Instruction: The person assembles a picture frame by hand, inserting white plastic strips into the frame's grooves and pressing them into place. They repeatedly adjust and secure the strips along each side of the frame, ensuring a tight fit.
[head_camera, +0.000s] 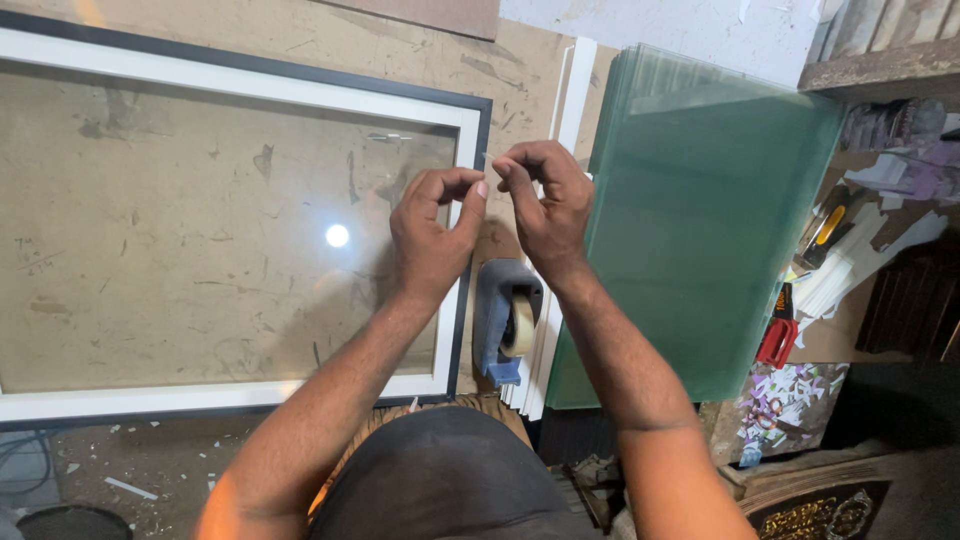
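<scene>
My left hand (432, 232) and my right hand (545, 205) meet fingertip to fingertip above the right edge of a large picture frame (468, 120), which is black outside, white inside and glazed. Between the pinched fingers is a small clear piece of tape (487, 160), hard to make out. A blue-grey tape dispenser (505, 320) with a roll of pale tape lies on the bench just below my hands, between my forearms.
A stack of greenish glass sheets (700, 220) leans at the right, with white strips (575, 90) beside it. Tools with red and yellow handles (778, 335) and paper scraps (790, 400) lie at the far right. The bench is worn wood (420, 50).
</scene>
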